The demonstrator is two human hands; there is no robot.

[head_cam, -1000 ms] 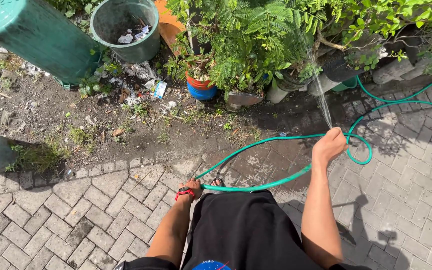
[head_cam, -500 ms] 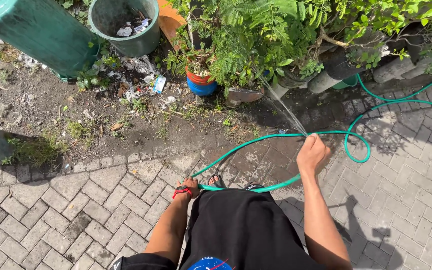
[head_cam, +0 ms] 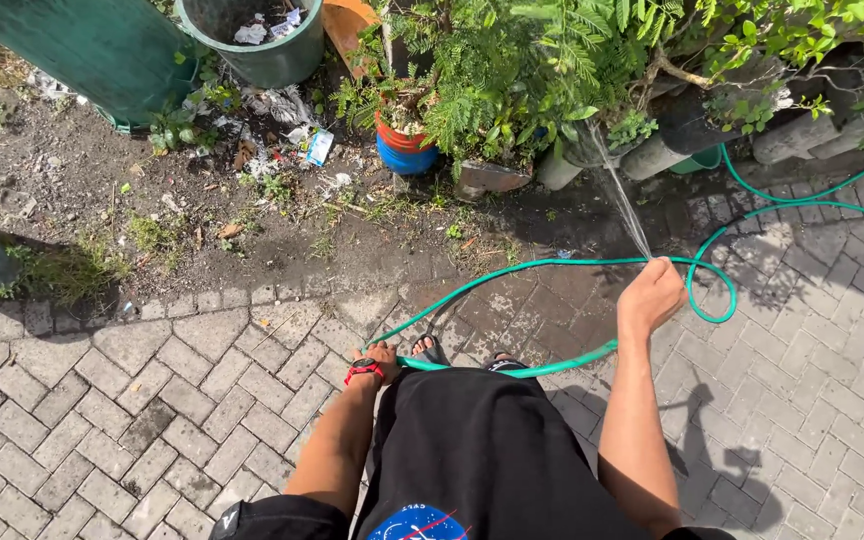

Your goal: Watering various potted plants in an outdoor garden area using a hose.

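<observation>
My right hand (head_cam: 651, 297) grips the end of a green garden hose (head_cam: 512, 272), and a thin water jet (head_cam: 620, 196) shoots up from it toward the leafy plants (head_cam: 512, 75) at the top. My left hand (head_cam: 376, 361), with a red and black wristband, holds a lower stretch of the same hose near my hip. The hose loops on the paving to the right of my right hand and runs off toward the upper right. A red and blue pot (head_cam: 404, 148) stands under the plants.
A green bin (head_cam: 252, 40) with litter in it and a large green cylinder (head_cam: 82, 50) stand at the top left on bare soil (head_cam: 152, 210). Grey pipes (head_cam: 652, 155) lean under the bushes. Brick paving (head_cam: 102, 420) covers the foreground, wet near the hose.
My right hand has swung the hose end from left back to the right, and the water jet now points more steeply upward. The view has shifted slightly downward.
</observation>
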